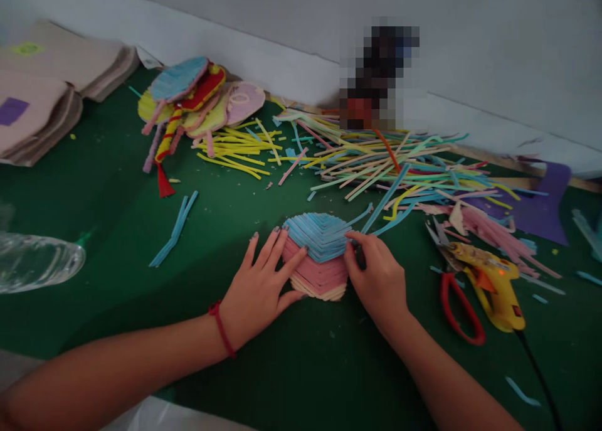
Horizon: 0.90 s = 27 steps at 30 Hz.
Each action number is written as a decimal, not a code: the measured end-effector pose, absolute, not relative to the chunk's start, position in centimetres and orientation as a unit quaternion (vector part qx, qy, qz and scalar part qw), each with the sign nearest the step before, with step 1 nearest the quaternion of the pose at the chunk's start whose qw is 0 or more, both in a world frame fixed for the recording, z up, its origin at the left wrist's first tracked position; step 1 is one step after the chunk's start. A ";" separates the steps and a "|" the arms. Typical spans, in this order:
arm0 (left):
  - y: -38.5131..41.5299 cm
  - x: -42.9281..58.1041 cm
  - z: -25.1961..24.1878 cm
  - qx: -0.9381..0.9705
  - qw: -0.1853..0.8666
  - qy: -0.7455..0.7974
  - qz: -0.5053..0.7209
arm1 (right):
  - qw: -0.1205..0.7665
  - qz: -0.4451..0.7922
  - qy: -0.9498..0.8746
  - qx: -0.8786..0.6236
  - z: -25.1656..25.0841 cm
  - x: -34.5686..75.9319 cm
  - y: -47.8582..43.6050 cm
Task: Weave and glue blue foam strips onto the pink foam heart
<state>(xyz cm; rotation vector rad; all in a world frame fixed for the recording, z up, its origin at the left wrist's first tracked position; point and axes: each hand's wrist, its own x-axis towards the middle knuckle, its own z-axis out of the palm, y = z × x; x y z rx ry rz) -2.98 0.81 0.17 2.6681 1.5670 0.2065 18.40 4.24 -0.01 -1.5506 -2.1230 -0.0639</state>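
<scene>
An oval piece (324, 274) covered in V-shaped rows of strips lies flat on the green table. Its rows run blue at the far end, pink in the middle and cream at the near end. My left hand (261, 280), with a red cord bracelet, rests open on its left side, fingers spread and tips on the pink and blue rows. At the right edge, my right hand (379, 277) has thumb and forefinger closed on the blue rows; the exact pinch is partly hidden. Just beyond that hand, a long blue strip (385, 199) slants up to the strip pile.
A yellow glue gun (496, 287) with its light on and red-handled scissors (461, 308) lie right. Behind are loose coloured strips (376, 161) and finished small fans (181, 79). A plastic bottle (40, 261) and paper bags (32, 117) are left; purple sheet (548, 205) far right.
</scene>
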 end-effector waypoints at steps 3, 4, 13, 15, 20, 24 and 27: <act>1.2 -3.2 0.3 0.857 0.016 0.511 0.065 | 0.257 -0.026 -0.782 -0.568 -0.1 18.4 4.3; 1.3 -3.2 0.3 0.857 0.016 0.511 0.065 | 0.257 -0.027 -0.783 -0.566 -0.1 18.4 4.3; 1.7 -3.2 0.3 0.907 0.037 0.414 0.067 | 0.252 -0.022 -0.774 -0.580 0.2 18.3 4.2; 1.7 -3.2 0.4 0.915 0.043 0.396 0.061 | 0.251 -0.039 -0.774 -0.580 0.2 18.3 4.1; 1.8 -3.4 0.6 0.901 0.027 0.430 0.051 | 0.240 -0.070 -0.775 -0.581 0.2 18.4 4.1; 2.4 -3.8 0.6 0.894 0.014 0.446 0.047 | 0.237 -0.064 -0.777 -0.579 0.1 18.5 4.1; 2.6 -3.9 0.5 0.892 0.009 0.449 0.047 | 0.235 -0.068 -0.779 -0.577 0.0 18.5 4.2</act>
